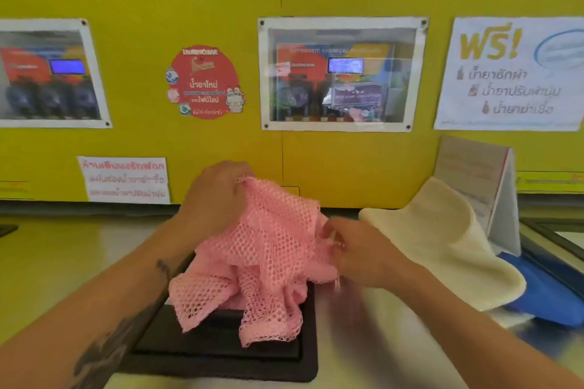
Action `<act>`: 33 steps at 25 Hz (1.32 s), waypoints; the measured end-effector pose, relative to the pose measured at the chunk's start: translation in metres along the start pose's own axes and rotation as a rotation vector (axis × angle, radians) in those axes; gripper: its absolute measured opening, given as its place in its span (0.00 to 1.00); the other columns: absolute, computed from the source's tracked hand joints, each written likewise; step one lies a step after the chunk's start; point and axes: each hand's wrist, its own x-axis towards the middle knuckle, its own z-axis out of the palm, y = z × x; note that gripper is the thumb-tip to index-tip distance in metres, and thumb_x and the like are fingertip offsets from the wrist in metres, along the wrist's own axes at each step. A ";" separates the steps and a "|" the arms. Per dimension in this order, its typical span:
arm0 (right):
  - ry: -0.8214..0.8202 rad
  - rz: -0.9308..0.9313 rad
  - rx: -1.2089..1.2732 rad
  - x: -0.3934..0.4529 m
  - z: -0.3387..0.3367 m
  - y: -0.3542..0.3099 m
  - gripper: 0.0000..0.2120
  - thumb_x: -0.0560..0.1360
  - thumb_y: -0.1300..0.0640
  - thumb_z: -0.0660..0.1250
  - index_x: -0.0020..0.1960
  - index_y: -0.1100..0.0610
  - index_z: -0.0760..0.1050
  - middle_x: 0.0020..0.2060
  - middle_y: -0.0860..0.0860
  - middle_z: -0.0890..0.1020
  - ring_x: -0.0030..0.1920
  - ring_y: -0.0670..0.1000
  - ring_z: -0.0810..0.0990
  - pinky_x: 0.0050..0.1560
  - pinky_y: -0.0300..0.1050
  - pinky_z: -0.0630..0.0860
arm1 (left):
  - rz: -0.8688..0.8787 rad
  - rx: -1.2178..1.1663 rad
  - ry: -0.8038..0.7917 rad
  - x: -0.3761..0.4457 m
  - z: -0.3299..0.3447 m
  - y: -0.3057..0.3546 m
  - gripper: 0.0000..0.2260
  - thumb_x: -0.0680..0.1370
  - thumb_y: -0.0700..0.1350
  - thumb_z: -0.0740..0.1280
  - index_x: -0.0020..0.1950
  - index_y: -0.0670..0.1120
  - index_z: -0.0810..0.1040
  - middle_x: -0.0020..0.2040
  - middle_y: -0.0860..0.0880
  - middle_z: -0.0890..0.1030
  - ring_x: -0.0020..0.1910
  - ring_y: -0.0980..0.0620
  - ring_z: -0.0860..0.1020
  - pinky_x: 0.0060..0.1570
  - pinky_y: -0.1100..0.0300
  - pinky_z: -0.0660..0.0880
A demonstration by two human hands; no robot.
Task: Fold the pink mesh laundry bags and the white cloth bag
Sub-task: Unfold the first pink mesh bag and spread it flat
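A pink mesh laundry bag (259, 262) hangs crumpled above a black panel, held up off the surface. My left hand (215, 196) grips its top edge, raised near the yellow wall. My right hand (360, 249) pinches the bag's right side, a little lower. The bag's lower folds droop onto the black panel (221, 354). To the right, a white cloth bag (442, 240) lies draped over a blue item, apart from both hands.
A yellow wall (347, 161) with posters and windows stands right behind the steel counter (63, 256). A folded sign stand (483, 180) leans behind the white bag. A blue cloth (550, 294) lies under the white bag at the right edge.
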 end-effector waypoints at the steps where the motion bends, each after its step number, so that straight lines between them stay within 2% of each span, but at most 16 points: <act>1: 0.103 0.011 0.017 0.009 -0.002 -0.005 0.13 0.72 0.58 0.60 0.53 0.51 0.77 0.46 0.48 0.81 0.47 0.52 0.79 0.44 0.48 0.74 | -0.025 -0.054 0.106 0.002 -0.013 -0.010 0.13 0.79 0.36 0.61 0.57 0.47 0.81 0.56 0.46 0.82 0.55 0.45 0.77 0.54 0.53 0.73; 3: 0.206 -0.031 0.060 0.025 -0.008 -0.018 0.16 0.69 0.55 0.58 0.53 0.52 0.77 0.46 0.49 0.81 0.48 0.53 0.79 0.44 0.50 0.75 | -0.043 -0.091 0.264 0.004 -0.041 -0.031 0.13 0.78 0.35 0.60 0.56 0.45 0.81 0.55 0.44 0.82 0.54 0.44 0.78 0.54 0.51 0.74; 6: 0.132 -0.075 0.036 0.040 0.004 -0.041 0.23 0.70 0.49 0.61 0.65 0.48 0.71 0.54 0.49 0.74 0.55 0.53 0.74 0.54 0.53 0.74 | -0.112 0.000 0.311 -0.004 -0.070 -0.077 0.13 0.78 0.36 0.59 0.57 0.45 0.80 0.56 0.43 0.81 0.55 0.42 0.77 0.55 0.48 0.75; 8: 0.123 -0.051 0.028 0.046 0.021 -0.054 0.21 0.71 0.44 0.63 0.63 0.47 0.69 0.55 0.49 0.73 0.57 0.53 0.73 0.56 0.56 0.74 | -0.240 0.152 0.204 -0.017 -0.077 -0.111 0.14 0.78 0.38 0.60 0.61 0.46 0.79 0.58 0.41 0.79 0.57 0.39 0.76 0.56 0.46 0.74; 9: 0.050 -0.036 0.035 0.049 0.032 -0.059 0.24 0.70 0.40 0.63 0.63 0.46 0.67 0.57 0.48 0.72 0.58 0.53 0.73 0.57 0.55 0.74 | -0.300 0.213 0.114 -0.025 -0.079 -0.126 0.15 0.77 0.39 0.61 0.63 0.47 0.78 0.59 0.41 0.78 0.58 0.39 0.76 0.56 0.47 0.74; 11: -0.220 0.017 0.127 0.050 0.053 -0.069 0.35 0.66 0.36 0.67 0.70 0.42 0.61 0.65 0.47 0.69 0.63 0.52 0.73 0.61 0.53 0.73 | -0.368 0.298 -0.103 -0.039 -0.081 -0.140 0.18 0.76 0.41 0.62 0.65 0.51 0.76 0.60 0.45 0.75 0.60 0.41 0.74 0.57 0.48 0.73; 13: -0.365 0.012 0.096 0.053 0.074 -0.074 0.43 0.63 0.36 0.70 0.72 0.38 0.54 0.71 0.46 0.66 0.68 0.55 0.71 0.65 0.55 0.72 | -0.321 0.327 -0.208 -0.051 -0.081 -0.135 0.21 0.74 0.43 0.62 0.66 0.57 0.74 0.64 0.49 0.73 0.65 0.44 0.71 0.62 0.45 0.70; 15: -0.338 -0.024 -0.004 0.052 0.087 -0.077 0.43 0.63 0.39 0.71 0.72 0.38 0.52 0.73 0.47 0.67 0.70 0.56 0.70 0.67 0.58 0.71 | -0.188 0.190 -0.296 -0.061 -0.073 -0.114 0.23 0.74 0.47 0.63 0.68 0.62 0.70 0.72 0.52 0.67 0.72 0.47 0.64 0.71 0.39 0.60; 17: -0.275 -0.027 0.010 0.051 0.082 -0.080 0.44 0.65 0.49 0.72 0.73 0.40 0.51 0.72 0.48 0.68 0.70 0.55 0.71 0.65 0.57 0.73 | -0.082 0.152 -0.484 -0.072 -0.052 -0.091 0.27 0.75 0.56 0.64 0.73 0.65 0.61 0.78 0.54 0.59 0.77 0.48 0.56 0.74 0.34 0.49; 19: -0.229 0.020 -0.031 0.048 0.069 -0.074 0.41 0.68 0.56 0.71 0.73 0.42 0.51 0.71 0.48 0.71 0.64 0.55 0.75 0.58 0.54 0.75 | -0.066 0.230 -0.582 -0.080 -0.030 -0.089 0.29 0.75 0.58 0.66 0.74 0.65 0.59 0.77 0.54 0.59 0.76 0.46 0.58 0.74 0.36 0.53; 22: -0.195 0.167 -0.255 0.032 0.039 -0.040 0.31 0.72 0.56 0.69 0.69 0.46 0.58 0.67 0.52 0.72 0.60 0.56 0.77 0.55 0.51 0.74 | -0.152 0.127 -0.417 -0.081 -0.018 -0.116 0.23 0.75 0.41 0.64 0.67 0.62 0.73 0.66 0.52 0.75 0.61 0.49 0.75 0.61 0.50 0.74; 24: -0.209 0.320 -0.436 0.016 0.018 -0.023 0.30 0.72 0.53 0.68 0.69 0.48 0.58 0.66 0.55 0.72 0.60 0.58 0.76 0.56 0.54 0.74 | -0.175 0.125 -0.325 -0.082 -0.016 -0.122 0.19 0.74 0.40 0.62 0.59 0.60 0.79 0.58 0.52 0.81 0.52 0.50 0.78 0.53 0.53 0.77; 26: -0.233 0.390 -0.583 0.008 0.009 -0.020 0.35 0.71 0.54 0.70 0.73 0.50 0.57 0.67 0.56 0.69 0.63 0.59 0.73 0.60 0.58 0.72 | -0.144 0.084 -0.251 -0.080 -0.011 -0.118 0.16 0.74 0.39 0.62 0.55 0.56 0.80 0.55 0.51 0.81 0.51 0.49 0.78 0.51 0.53 0.75; 29: -0.062 0.182 -0.312 0.014 0.010 -0.052 0.35 0.69 0.64 0.66 0.74 0.51 0.61 0.67 0.53 0.71 0.65 0.58 0.72 0.62 0.60 0.72 | -0.098 0.001 -0.126 -0.074 -0.005 -0.099 0.16 0.75 0.35 0.61 0.57 0.49 0.80 0.57 0.50 0.79 0.57 0.49 0.75 0.56 0.55 0.70; 31: 0.039 0.035 -0.049 0.024 0.018 -0.076 0.32 0.70 0.65 0.63 0.72 0.50 0.64 0.66 0.53 0.72 0.66 0.57 0.73 0.62 0.59 0.73 | -0.073 -0.065 -0.049 -0.074 -0.004 -0.086 0.16 0.75 0.33 0.61 0.59 0.46 0.79 0.58 0.49 0.79 0.57 0.51 0.74 0.58 0.58 0.68; 33: -0.147 0.026 0.010 0.033 0.028 -0.095 0.37 0.69 0.61 0.67 0.75 0.46 0.59 0.71 0.52 0.68 0.71 0.57 0.67 0.68 0.62 0.68 | -0.055 -0.118 0.016 -0.076 -0.009 -0.076 0.15 0.76 0.33 0.60 0.57 0.46 0.79 0.55 0.50 0.80 0.53 0.53 0.75 0.56 0.57 0.71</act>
